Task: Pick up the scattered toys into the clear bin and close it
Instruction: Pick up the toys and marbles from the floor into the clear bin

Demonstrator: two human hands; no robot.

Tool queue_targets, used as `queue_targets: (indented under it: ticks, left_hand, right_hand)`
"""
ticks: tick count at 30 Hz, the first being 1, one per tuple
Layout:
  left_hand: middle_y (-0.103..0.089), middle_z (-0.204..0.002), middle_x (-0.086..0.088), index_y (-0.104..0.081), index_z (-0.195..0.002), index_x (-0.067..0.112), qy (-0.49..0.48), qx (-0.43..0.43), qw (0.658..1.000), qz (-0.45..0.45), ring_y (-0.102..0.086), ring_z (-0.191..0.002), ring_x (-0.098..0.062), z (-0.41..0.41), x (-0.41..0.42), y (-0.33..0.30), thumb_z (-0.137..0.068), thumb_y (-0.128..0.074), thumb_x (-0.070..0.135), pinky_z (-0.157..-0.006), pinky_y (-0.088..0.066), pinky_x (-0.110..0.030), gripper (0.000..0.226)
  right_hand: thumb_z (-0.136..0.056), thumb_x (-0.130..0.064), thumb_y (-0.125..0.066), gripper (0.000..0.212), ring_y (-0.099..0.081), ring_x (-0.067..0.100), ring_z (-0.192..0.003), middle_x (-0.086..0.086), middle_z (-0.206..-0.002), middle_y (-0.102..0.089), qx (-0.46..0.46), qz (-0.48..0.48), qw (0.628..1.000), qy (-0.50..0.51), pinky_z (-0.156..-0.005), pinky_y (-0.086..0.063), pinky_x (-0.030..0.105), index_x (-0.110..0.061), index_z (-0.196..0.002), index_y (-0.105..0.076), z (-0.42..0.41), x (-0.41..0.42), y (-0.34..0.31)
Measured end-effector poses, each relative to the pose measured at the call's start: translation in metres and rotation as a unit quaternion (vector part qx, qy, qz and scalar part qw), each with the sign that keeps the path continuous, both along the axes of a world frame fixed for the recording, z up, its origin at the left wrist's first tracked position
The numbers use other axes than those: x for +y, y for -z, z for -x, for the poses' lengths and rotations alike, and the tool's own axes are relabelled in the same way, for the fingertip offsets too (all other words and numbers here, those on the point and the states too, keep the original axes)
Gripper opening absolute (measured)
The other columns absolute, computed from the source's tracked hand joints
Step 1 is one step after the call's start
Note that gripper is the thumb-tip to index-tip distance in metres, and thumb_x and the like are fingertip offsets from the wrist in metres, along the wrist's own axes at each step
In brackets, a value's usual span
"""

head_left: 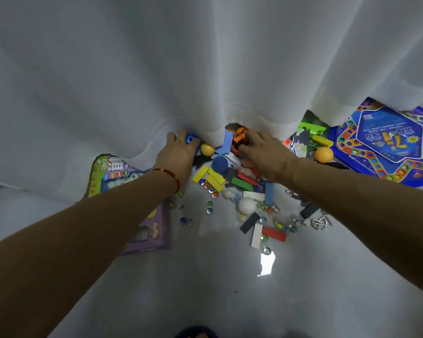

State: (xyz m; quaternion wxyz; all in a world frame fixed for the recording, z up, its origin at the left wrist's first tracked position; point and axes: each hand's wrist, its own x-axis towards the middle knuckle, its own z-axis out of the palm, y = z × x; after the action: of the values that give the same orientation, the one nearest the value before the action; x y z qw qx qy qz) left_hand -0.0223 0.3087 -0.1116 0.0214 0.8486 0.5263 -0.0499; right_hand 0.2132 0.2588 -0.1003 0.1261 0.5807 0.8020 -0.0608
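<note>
**Both hands down in the toy pile by the curtain**

I see my left hand (178, 152) curled around a blue toy (190, 139) at the curtain (205, 69) hem. My right hand (264, 152) rests on orange pieces (239, 134), grip unclear. Blocks (211, 176) and marbles (209, 207) lie scattered on the floor (205, 276).

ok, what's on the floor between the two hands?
In the head view, between the left hand and right hand lie an orange ball, a light blue flat piece and a dark blue cylinder.
</note>
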Motion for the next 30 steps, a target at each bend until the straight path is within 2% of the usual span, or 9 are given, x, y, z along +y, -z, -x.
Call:
queue_targets:
  ticks: [6, 9, 14, 18, 21, 23, 25, 27, 30]
  left_hand:
    - [-0.038, -0.123, -0.022, -0.047, -0.127, 0.011, 0.009, -0.016, 1.0, -0.026, -0.042, -0.1, -0.04, 0.001, 0.011, 0.006, -0.071, -0.07, -0.006, -0.066, -0.049, -0.046, 0.062]
    - [-0.042, -0.119, -0.02, -0.046, -0.125, 0.015, 0.023, -0.048, 0.998, -0.025, -0.044, -0.097, -0.04, 0.006, 0.011, 0.006, -0.081, -0.071, 0.012, -0.068, -0.05, -0.048, 0.051]
    - [-0.046, -0.111, -0.014, -0.046, -0.117, 0.018, -0.066, -0.139, 0.986, -0.057, -0.048, -0.096, -0.034, 0.011, -0.018, -0.001, -0.076, -0.068, 0.017, -0.067, -0.05, -0.044, 0.047]
    - [-0.05, -0.105, -0.007, -0.054, -0.121, 0.022, -0.228, -0.324, 0.918, 0.003, -0.053, -0.09, -0.024, 0.005, -0.06, -0.018, -0.066, -0.074, 0.037, -0.077, -0.047, -0.033, 0.06]
    - [-0.058, -0.097, -0.003, -0.064, -0.11, 0.021, -0.303, -0.467, 0.824, 0.105, -0.064, -0.083, -0.021, -0.006, -0.094, -0.046, -0.071, -0.081, 0.029, -0.072, -0.058, -0.03, 0.043]
    - [-0.061, -0.093, -0.002, -0.062, -0.1, 0.025, -0.296, -0.515, 0.789, 0.158, -0.067, -0.081, -0.023, -0.016, -0.119, -0.069, -0.074, -0.081, 0.027, -0.071, -0.061, -0.038, 0.032]
    - [-0.056, -0.103, -0.002, -0.057, -0.105, 0.027, -0.256, -0.49, 0.806, 0.212, -0.066, -0.083, -0.019, -0.029, -0.144, -0.096, -0.074, -0.08, 0.035, -0.069, -0.061, -0.038, 0.04]
    - [-0.057, -0.109, 0.0, -0.056, -0.109, 0.029, -0.206, -0.471, 0.807, 0.289, -0.069, -0.082, -0.019, -0.05, -0.167, -0.13, -0.074, -0.079, 0.042, -0.064, -0.061, -0.031, 0.044]
    - [-0.068, -0.102, -0.01, -0.061, -0.113, 0.016, -0.122, -0.493, 0.747, 0.429, -0.072, -0.071, -0.025, -0.102, -0.207, -0.189, -0.084, -0.074, 0.03, -0.058, -0.06, -0.033, 0.035]
  right_hand:
    - [-0.084, -0.014, -0.069, 0.045, -0.051, 0.038, -0.104, 0.016, -0.122, -0.055, 0.075, -0.098, 0.992, 0.02, -0.076, -0.044, 0.044, -0.01, -0.125, -0.05, -0.003, -0.006, 0.003]
    - [-0.088, -0.018, -0.062, 0.047, -0.059, 0.037, -0.092, 0.014, -0.104, -0.067, 0.094, -0.136, 0.986, 0.014, -0.075, -0.043, 0.042, -0.015, -0.131, -0.045, 0.018, -0.008, -0.003]
    - [-0.094, -0.02, -0.059, 0.054, -0.053, 0.037, -0.114, 0.011, -0.13, -0.05, 0.015, -0.08, 0.996, -0.037, -0.094, -0.036, 0.052, -0.026, -0.144, -0.038, 0.06, -0.003, 0.008]
    - [-0.088, -0.011, -0.064, 0.06, -0.048, 0.037, -0.124, 0.015, -0.137, -0.044, 0.01, -0.053, 0.999, -0.002, -0.1, -0.034, 0.051, -0.013, -0.142, -0.039, 0.071, -0.005, 0.009]
    - [-0.086, -0.013, -0.069, 0.055, -0.054, 0.037, -0.113, 0.017, -0.128, -0.047, 0.156, -0.024, 0.984, 0.085, -0.089, -0.041, 0.044, -0.009, -0.134, -0.043, 0.055, -0.021, -0.002]
    - [-0.091, -0.022, -0.068, 0.043, -0.056, 0.035, -0.104, 0.016, -0.121, -0.052, 0.287, 0.022, 0.947, 0.141, -0.078, -0.042, 0.035, -0.008, -0.127, -0.048, 0.032, -0.047, -0.034]
    - [-0.095, -0.024, -0.065, 0.036, -0.062, 0.031, -0.098, 0.012, -0.113, -0.06, 0.379, 0.075, 0.896, 0.218, -0.071, -0.044, 0.031, -0.01, -0.124, -0.052, 0.004, -0.087, -0.08]
    - [-0.097, -0.022, -0.063, 0.03, -0.07, 0.029, -0.09, 0.011, -0.107, -0.067, 0.497, 0.104, 0.795, 0.333, -0.066, -0.057, 0.033, -0.012, -0.124, -0.055, -0.024, -0.14, -0.132]
    - [-0.098, -0.018, -0.063, 0.023, -0.074, 0.029, -0.09, 0.02, -0.106, -0.072, 0.623, 0.05, 0.644, 0.442, -0.079, -0.062, 0.042, -0.002, -0.114, -0.062, -0.068, -0.225, -0.197]
